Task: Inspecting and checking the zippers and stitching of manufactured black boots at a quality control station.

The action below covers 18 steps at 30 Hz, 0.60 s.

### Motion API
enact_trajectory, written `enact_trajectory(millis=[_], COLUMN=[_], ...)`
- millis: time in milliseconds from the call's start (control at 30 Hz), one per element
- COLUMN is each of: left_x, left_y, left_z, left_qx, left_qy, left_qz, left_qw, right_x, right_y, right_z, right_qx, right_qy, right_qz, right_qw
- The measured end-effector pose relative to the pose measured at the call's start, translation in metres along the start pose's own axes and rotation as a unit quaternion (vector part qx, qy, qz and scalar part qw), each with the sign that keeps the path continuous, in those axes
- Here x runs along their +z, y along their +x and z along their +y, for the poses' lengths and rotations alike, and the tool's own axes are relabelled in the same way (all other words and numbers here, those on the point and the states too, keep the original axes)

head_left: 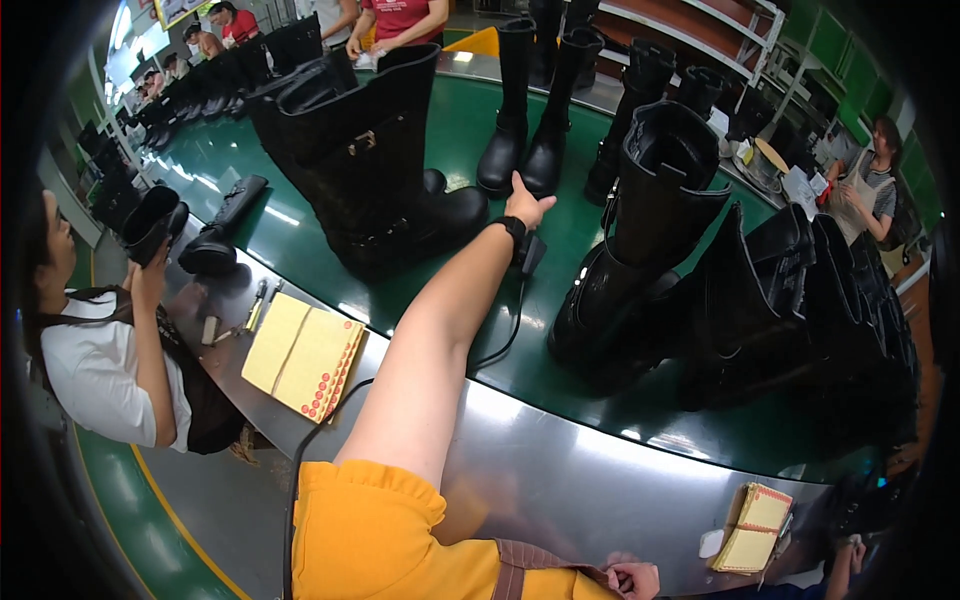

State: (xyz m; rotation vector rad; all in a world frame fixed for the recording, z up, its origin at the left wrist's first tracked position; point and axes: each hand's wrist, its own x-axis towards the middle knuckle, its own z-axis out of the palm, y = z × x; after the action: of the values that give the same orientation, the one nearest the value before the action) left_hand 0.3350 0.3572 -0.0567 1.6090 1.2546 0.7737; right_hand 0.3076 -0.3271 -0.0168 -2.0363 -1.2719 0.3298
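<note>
My left hand [525, 205] reaches far out over the green table surface, thumb out to the right and a finger stretched forward. Its fingertips are at the toes of a pair of tall black boots [545, 150] standing upright; whether they touch I cannot tell. A black band with a small box [528, 250] and a cable is on that wrist. Low in the view, my right hand [635, 578] is curled beside the brown apron edge [540, 568], and what it holds, if anything, is hidden. Larger black boots [365, 180] with buckles stand left of my left hand.
Several tall black boots [660, 190] crowd the right side. Bundled yellow paper slips [305, 355] lie on the metal edge [560, 480], with another bundle [755, 525] at right. A co-worker [110, 350] at left holds a black boot [152, 220]. Other people work farther back.
</note>
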Motion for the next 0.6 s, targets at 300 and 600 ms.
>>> enact_trajectory(millis=[300, 600], left_x=[-0.052, -0.047], left_y=[-0.183, -0.346], left_z=[0.025, 0.095], left_qx=[0.096, 0.429], left_qy=[-0.188, 0.047], left_qz=[-0.074, 0.007], left_qw=[0.975, 0.902], right_x=[-0.006, -0.003], right_y=[-0.006, -0.016], right_z=[-0.029, -0.012], right_qx=[-0.036, -0.022], right_qy=[0.024, 0.042], right_qz=[0.068, 0.062], right_qw=[0.997, 0.997])
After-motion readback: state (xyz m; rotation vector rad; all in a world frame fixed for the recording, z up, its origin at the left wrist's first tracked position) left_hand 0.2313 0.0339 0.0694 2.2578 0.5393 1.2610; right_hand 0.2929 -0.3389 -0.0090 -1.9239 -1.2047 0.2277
